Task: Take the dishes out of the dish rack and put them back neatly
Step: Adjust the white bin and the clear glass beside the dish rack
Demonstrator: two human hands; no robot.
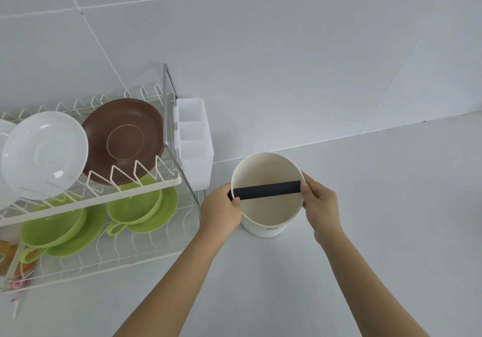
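White desk [391, 206] against tiled wall. Both hands grip a black bar [266, 190] across the cream bucket [266, 222] rim: left hand [221, 212] and right hand [319, 202] fingers closed on its ends. Dish rack [104, 180] left, holding plates and green cups.

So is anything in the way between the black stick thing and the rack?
Nothing visible. Both hands, left and right, hold the black stick over the white cup; the counter toward the rack looks bare.
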